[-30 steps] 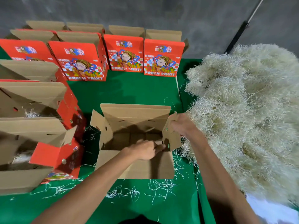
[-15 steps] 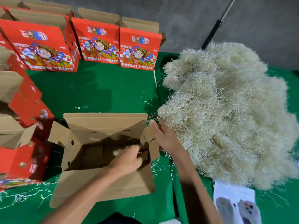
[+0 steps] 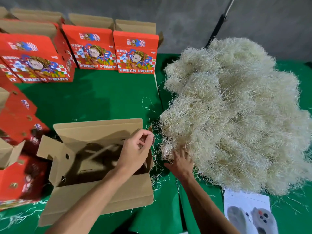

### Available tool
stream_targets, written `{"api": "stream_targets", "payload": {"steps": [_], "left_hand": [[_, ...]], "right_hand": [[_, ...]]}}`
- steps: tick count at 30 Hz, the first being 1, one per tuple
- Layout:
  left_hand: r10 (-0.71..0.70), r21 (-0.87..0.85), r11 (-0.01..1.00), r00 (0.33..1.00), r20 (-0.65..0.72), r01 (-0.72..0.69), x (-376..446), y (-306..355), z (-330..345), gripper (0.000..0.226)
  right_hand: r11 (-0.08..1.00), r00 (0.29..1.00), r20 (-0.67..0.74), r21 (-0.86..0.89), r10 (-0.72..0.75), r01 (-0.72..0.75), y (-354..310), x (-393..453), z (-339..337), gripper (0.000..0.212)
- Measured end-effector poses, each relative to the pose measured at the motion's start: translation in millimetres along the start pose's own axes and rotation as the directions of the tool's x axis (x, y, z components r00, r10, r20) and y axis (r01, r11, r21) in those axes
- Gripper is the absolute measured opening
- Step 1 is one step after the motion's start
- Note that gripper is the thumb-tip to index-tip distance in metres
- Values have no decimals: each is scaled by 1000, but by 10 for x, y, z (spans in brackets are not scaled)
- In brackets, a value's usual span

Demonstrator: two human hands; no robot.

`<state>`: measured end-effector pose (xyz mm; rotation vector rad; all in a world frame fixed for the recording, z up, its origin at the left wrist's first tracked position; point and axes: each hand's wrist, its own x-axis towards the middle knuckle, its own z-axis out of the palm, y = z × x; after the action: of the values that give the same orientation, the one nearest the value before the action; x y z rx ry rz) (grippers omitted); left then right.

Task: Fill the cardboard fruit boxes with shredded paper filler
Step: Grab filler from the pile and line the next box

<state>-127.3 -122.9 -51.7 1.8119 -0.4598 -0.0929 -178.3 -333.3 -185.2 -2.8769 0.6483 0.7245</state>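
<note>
An open cardboard fruit box (image 3: 98,127) lies on the green table in front of me, flaps spread, its inside dark and holding no filler. My left hand (image 3: 137,150) hovers over the box's right side, fingers curled at the top of the right flap (image 3: 150,159). A big heap of pale shredded paper (image 3: 236,115) covers the table to the right. My right hand (image 3: 182,162) reaches into the heap's near left edge with fingers spread among the strands.
Red "FRESH FRUIT" boxes stand open along the back (image 3: 135,53) and down the left side (image 3: 18,115). A printed sheet (image 3: 247,211) lies at the near right. Loose strands litter the green cloth (image 3: 101,98). A dark pole (image 3: 217,28) leans on the grey wall.
My right hand has let go of the right flap and moved right into the heap. My left hand has risen from inside the box to that flap. The view has swung right.
</note>
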Motion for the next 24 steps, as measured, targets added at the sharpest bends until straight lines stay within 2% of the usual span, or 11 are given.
{"api": "stream_targets", "payload": {"steps": [3,8,11,13,15,17,19,21,22,24], "left_hand": [[-25,-16,1000,1000,-9,25,-11,-10,-8,9],[-78,-34,996,996,-30,77,8,-47,-7,9],[-74,-80,994,996,-52,69,-4,-92,-1,9],[-59,-84,995,996,-66,54,-22,-131,-10,9],[-63,-80,995,994,-88,56,-32,-159,-25,9],[-89,-82,993,990,-107,80,-37,-162,-30,11],[-107,-91,991,988,-109,97,-30,-138,-39,11],[-102,-108,990,989,-105,91,-18,-94,-56,10],[-95,-115,990,990,-104,83,-13,-69,-68,10],[-83,-118,991,991,-105,70,-7,-28,-96,10]], "right_hand": [[1000,998,-66,22,20,-19,-5,16,135,85],[996,991,-130,84,32,-21,16,84,106,43],[986,985,-164,164,48,-21,51,100,84,36],[979,976,-218,202,23,22,48,113,56,31],[951,956,-285,274,-64,145,-15,86,-22,26],[917,928,-348,312,-133,249,-111,18,-155,40],[929,856,-503,246,-121,276,-150,-14,-283,59],[939,766,-642,237,-41,250,-105,-1,-386,51],[943,747,-665,251,4,218,-50,31,-398,44],[943,798,-586,326,139,75,108,109,-394,49]]}}
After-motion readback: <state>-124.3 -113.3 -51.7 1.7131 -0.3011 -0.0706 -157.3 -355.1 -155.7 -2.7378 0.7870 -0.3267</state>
